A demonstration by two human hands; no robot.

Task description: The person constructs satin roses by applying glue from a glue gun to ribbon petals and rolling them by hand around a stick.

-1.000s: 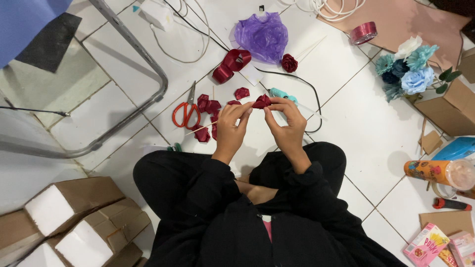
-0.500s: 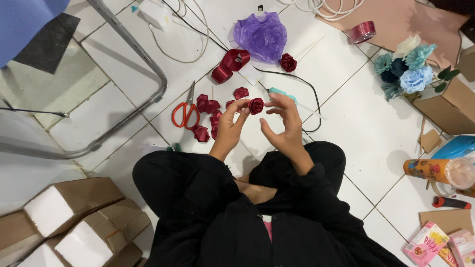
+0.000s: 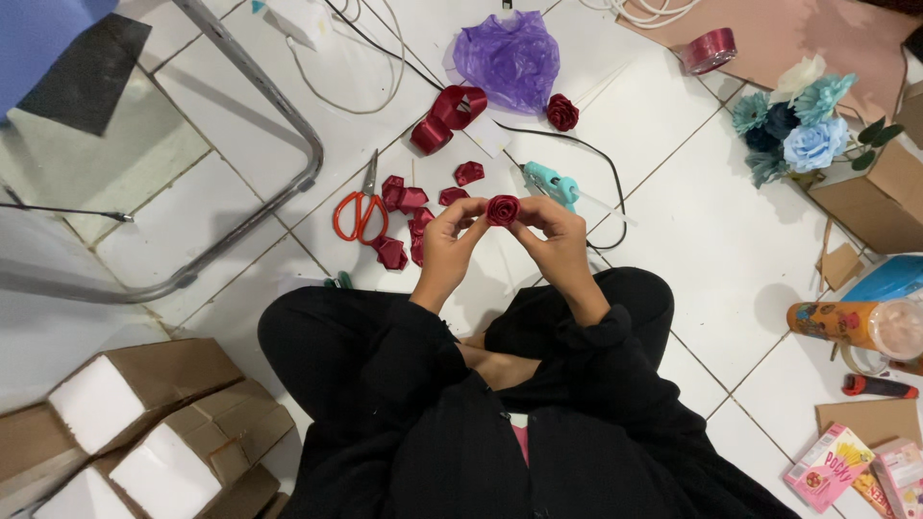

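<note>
Hands drawn back together since half a second ago, left hand [image 3: 447, 245] and right hand [image 3: 556, 240] pinching red ribbon rose [image 3: 502, 209] between fingertips at frame centre, scissors [image 3: 359, 204] left, glue gun [image 3: 551, 183] just above right.

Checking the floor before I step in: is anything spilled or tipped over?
An orange cup with a clear lid lies on its side on the tiles at the right; no spill shows. The scissors lie open beside the folded red ribbon pieces.
</note>
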